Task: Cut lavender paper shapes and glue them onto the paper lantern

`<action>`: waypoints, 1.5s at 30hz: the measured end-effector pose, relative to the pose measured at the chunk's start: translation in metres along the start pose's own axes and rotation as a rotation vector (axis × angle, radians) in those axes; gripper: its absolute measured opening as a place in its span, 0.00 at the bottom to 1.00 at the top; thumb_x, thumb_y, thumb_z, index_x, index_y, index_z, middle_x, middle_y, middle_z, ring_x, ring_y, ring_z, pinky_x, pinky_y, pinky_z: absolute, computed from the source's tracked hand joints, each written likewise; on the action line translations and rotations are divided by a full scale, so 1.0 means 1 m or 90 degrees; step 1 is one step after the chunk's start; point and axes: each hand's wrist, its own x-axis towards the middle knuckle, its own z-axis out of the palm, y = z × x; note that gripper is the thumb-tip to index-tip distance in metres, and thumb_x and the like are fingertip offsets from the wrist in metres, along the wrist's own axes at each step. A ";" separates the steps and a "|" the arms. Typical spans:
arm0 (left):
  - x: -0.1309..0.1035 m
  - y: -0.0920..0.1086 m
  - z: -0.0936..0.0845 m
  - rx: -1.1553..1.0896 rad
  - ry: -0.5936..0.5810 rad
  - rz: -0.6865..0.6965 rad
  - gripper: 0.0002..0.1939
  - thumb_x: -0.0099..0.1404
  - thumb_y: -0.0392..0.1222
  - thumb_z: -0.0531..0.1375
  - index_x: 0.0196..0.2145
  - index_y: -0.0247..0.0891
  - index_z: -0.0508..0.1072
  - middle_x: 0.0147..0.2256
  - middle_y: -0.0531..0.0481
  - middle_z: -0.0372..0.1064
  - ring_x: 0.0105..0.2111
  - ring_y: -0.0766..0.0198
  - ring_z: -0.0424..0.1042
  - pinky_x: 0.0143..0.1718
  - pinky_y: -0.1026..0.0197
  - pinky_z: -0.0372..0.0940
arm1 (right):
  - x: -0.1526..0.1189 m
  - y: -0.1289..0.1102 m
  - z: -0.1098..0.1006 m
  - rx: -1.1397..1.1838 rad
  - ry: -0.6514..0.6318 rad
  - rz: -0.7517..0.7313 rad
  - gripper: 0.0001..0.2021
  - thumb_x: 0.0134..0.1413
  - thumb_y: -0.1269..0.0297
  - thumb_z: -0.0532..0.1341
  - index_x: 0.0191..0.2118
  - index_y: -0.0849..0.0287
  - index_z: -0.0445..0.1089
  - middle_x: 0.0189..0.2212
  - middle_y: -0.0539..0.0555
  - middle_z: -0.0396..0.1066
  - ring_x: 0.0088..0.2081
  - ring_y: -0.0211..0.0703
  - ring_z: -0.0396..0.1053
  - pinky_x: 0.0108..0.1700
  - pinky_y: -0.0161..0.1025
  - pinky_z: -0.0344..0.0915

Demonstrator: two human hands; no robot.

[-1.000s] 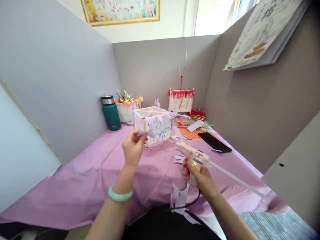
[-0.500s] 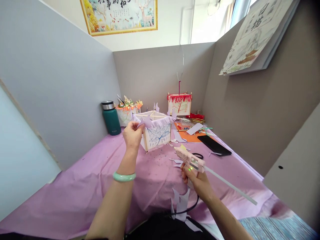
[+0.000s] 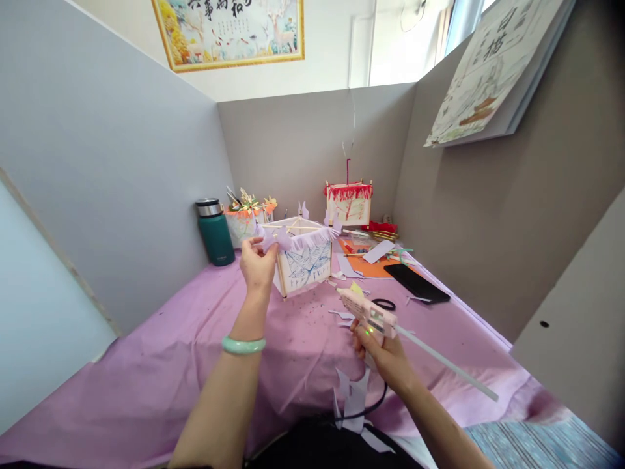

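A paper lantern with blue line drawing, thin wooden sticks and a purple fringe stands on the purple tablecloth. At its near left corner my left hand pinches a purple paper cutout against the fringe. My right hand is wrapped round a pale pink glue gun, whose nozzle points left toward the lantern but stays apart from it. A long glue stick juts from the gun's back, and a small green light glows on its side. Purple paper scraps lie below my right hand.
A green bottle and a flower-topped lantern stand at the back left. A red-fringed lantern hangs at the back. On the right lie a black phone, orange paper and a black scissor handle. Grey partitions surround the table.
My left fingers have shifted slightly on the purple cutout, which now sits flatter against the lantern's corner. The glue gun stays almost where it was; the view has turned a little.
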 end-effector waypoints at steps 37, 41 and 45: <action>0.013 -0.008 0.008 0.097 0.017 0.181 0.10 0.54 0.45 0.62 0.28 0.35 0.74 0.39 0.46 0.67 0.44 0.58 0.65 0.49 0.57 0.59 | 0.001 0.012 -0.001 0.002 0.006 -0.010 0.18 0.49 0.47 0.60 0.34 0.59 0.67 0.20 0.50 0.65 0.21 0.38 0.63 0.24 0.37 0.63; 0.012 -0.007 0.010 0.114 0.044 0.233 0.08 0.55 0.43 0.61 0.26 0.35 0.71 0.38 0.45 0.65 0.44 0.58 0.63 0.49 0.57 0.58 | 0.001 0.012 -0.001 -0.007 0.009 -0.013 0.18 0.49 0.47 0.60 0.35 0.60 0.67 0.20 0.50 0.65 0.21 0.39 0.63 0.25 0.37 0.64; 0.011 -0.008 0.009 0.108 0.049 0.248 0.07 0.55 0.43 0.62 0.27 0.36 0.72 0.38 0.46 0.66 0.43 0.58 0.63 0.48 0.57 0.59 | 0.000 0.013 -0.002 -0.007 0.017 -0.004 0.19 0.49 0.47 0.61 0.34 0.60 0.68 0.20 0.51 0.65 0.21 0.39 0.63 0.25 0.38 0.64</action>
